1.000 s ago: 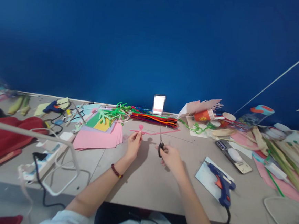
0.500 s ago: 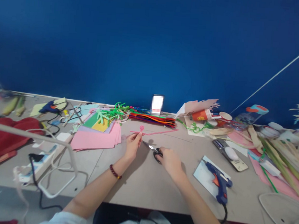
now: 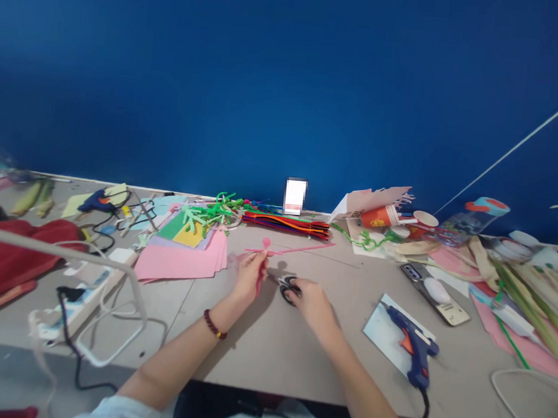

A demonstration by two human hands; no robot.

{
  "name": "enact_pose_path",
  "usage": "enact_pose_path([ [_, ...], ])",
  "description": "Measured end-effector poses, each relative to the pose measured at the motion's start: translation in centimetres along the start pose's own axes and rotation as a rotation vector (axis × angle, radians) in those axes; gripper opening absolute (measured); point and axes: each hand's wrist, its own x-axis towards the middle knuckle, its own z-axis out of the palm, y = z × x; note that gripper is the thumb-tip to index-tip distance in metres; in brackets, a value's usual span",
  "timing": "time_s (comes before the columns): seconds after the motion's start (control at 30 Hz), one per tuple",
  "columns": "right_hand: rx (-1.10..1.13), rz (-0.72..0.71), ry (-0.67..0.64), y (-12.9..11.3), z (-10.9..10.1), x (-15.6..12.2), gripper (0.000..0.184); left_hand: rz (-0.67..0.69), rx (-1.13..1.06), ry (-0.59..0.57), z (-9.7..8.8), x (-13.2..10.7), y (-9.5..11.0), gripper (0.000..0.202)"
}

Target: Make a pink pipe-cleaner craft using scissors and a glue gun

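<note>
Pinched between the fingers of my left hand (image 3: 250, 276) is a pink pipe cleaner (image 3: 267, 242) with a small round curl at its top. One pink length runs down along the palm, and a thin pink strand stretches off to the right behind the fingers. My right hand (image 3: 317, 305) grips black-handled scissors (image 3: 288, 289), fingers in the loops. Their blades point left at my left fingertips; whether the tips touch the pipe cleaner I cannot tell.
Behind my hands lie a bundle of coloured pipe cleaners (image 3: 287, 225) and a propped phone (image 3: 295, 196). Pink paper sheets (image 3: 182, 264) and a power strip (image 3: 83, 300) are on the left. A blue glue gun (image 3: 410, 345) and another phone (image 3: 454, 310) lie right.
The scissors have come left, closer to my left fingers, and their handles look wider apart. A pink length now shows down along my left palm. The whole view has shifted slightly.
</note>
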Motion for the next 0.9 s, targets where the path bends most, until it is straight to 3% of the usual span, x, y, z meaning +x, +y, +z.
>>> enact_pose_path([
  [0.27,0.047,-0.056,0.108,0.8,1.0,0.0,0.017,0.03,0.056,-0.025,0.1,-0.2,0.0,0.034],
  [0.47,0.465,-0.042,0.267,0.6,1.2,0.5,0.029,-0.004,0.156,-0.108,0.3,-0.8,-0.3,0.036],
  [0.63,0.824,0.039,0.304,0.0,0.8,0.5,0.033,-0.078,0.236,-0.237,0.4,-1.0,-1.0,0.037],
  [0.9,0.79,0.08,0.328,-0.1,0.4,0.3,0.034,-0.116,0.232,-0.273,1.0,-1.5,-0.8,0.037],
])
